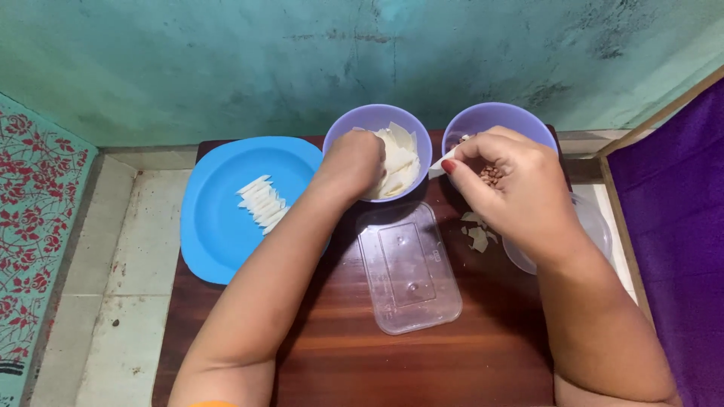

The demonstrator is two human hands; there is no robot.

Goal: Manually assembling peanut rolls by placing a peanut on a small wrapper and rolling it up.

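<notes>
While the left hand [353, 162] reaches into the left purple bowl [377, 119], its fingers are curled down onto the stack of thin white wrapper sheets [400, 162] inside; contact is evident, but whether a sheet is actually pinched can't be told, as the fingertips are hidden behind the knuckles. Right hand [509, 185] sits over the near rim of the right purple bowl [498, 120], thumb & forefinger closed on a small folded white wrapper piece [446, 160], which sticks out toward the gap between the 2 bowls. Brownish filling [492, 175] shows in that bowl just under the fingers. Both bowls stand side by side at the far edge of a dark wooden board [422, 362], nearly touching. Nearer the person, approx. centre of the board, a clear rectangular plastic lid [409, 271] lies flat. White wrapper scraps [477, 237] lie on the wood just right of it, beside a clear round container [596, 226] partly hidden by the right wrist. Left of the bowls, a blue plate [219, 234] overhangs the board edge & carries a neat row of folded white pieces [262, 203]. Board rests on a pale tiled floor [128, 286] against a teal wall [226, 60]; red-patterned mat [34, 226] at left, purple cloth [679, 196] at right.
</notes>
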